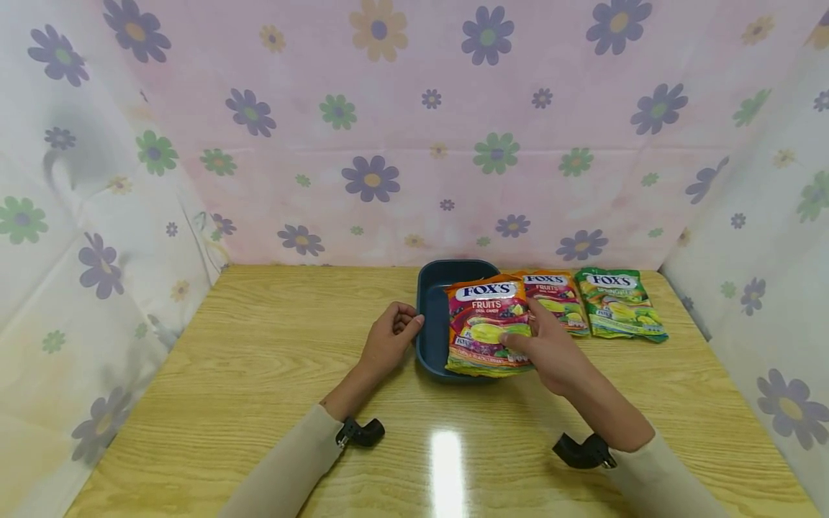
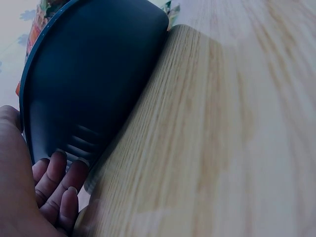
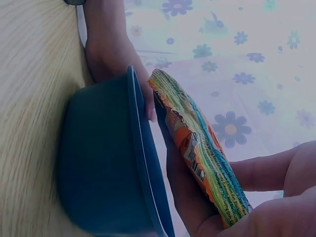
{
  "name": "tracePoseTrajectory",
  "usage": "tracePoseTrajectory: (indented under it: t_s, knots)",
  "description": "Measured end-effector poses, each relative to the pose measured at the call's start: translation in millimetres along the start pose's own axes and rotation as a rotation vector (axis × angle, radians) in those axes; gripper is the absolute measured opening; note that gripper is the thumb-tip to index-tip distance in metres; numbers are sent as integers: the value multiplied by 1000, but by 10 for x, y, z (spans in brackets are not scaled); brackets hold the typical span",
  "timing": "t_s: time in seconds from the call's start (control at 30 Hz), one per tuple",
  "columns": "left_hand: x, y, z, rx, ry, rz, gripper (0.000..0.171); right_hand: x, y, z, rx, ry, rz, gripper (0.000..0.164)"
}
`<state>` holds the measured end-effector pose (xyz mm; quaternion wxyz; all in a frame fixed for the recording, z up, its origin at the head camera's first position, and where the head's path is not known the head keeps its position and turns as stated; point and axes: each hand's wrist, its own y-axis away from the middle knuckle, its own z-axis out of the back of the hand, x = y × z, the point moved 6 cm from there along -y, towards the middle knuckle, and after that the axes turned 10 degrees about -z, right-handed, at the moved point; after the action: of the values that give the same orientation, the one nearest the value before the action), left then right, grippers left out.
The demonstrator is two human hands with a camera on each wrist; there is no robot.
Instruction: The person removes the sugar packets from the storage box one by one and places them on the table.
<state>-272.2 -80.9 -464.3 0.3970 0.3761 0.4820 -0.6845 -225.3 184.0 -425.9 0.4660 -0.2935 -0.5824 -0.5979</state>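
A dark blue plastic tub [image 1: 432, 345] stands on the wooden table. My left hand [image 1: 393, 332] holds its left side, the thumb at the rim and the curled fingers [image 2: 69, 180] against the outer wall. Above the tub, my right hand [image 1: 547, 345] grips a red and orange bag of Fox's fruit candy [image 1: 488, 327] by its right edge, thumb on the front and fingers behind. The right wrist view shows this candy bag [image 3: 197, 148] tilted, just over the tub's rim [image 3: 140, 133]. Much of the tub's inside is hidden behind the bag.
Right of the tub lie another red and orange Fox's candy bag [image 1: 557, 302], partly covered by the held one, and a green Fox's candy bag [image 1: 620, 303]. Flowered cloth [image 1: 414, 208] walls in the table [image 1: 272, 345] at the back and both sides.
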Motion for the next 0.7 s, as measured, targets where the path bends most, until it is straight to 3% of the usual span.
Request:
tracePoseTrajectory:
  t_s: [0.37,0.7]
  knots:
    - [69,-1,-25,-12,-1,-3,20,-22,115,79,52,-63,10,99]
    - [75,-1,-18,-23,6,-10,19,-77,171,181,50,-35,6,94]
